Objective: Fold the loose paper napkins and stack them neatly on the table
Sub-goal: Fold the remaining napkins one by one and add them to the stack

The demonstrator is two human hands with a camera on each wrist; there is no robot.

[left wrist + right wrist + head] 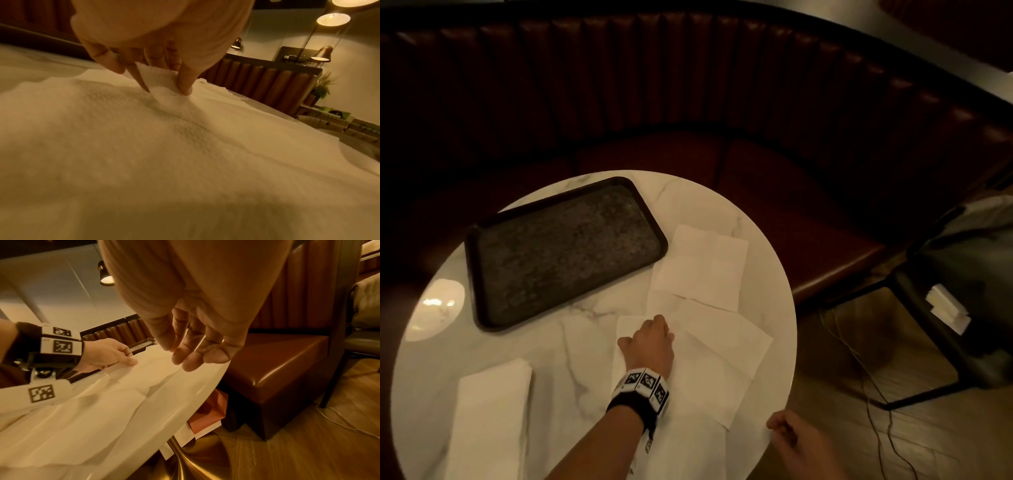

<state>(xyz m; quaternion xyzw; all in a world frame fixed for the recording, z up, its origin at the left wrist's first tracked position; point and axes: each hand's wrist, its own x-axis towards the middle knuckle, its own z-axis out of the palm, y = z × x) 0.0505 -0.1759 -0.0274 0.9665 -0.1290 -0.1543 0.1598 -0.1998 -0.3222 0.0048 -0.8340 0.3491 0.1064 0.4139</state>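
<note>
Several white paper napkins lie spread and overlapping on the round marble table (763, 274). My left hand (650, 337) reaches over the middle one and pinches its far corner (162, 81) between thumb and fingers, lifting it slightly. The loose napkin (702, 370) under my wrist stretches toward the near right edge. Another flat napkin (702, 263) lies beyond it. A folded napkin (489, 418) rests at the near left. My right hand (796, 435) hovers at the table's near right edge, fingers (193, 353) loosely bent, holding nothing.
A dark rectangular tray (565, 250) sits on the table's far left, holding nothing. A curved brown booth seat (774, 192) wraps behind the table. A dark chair (955, 308) stands on the wooden floor at right, with a cable (880, 404) trailing beside it.
</note>
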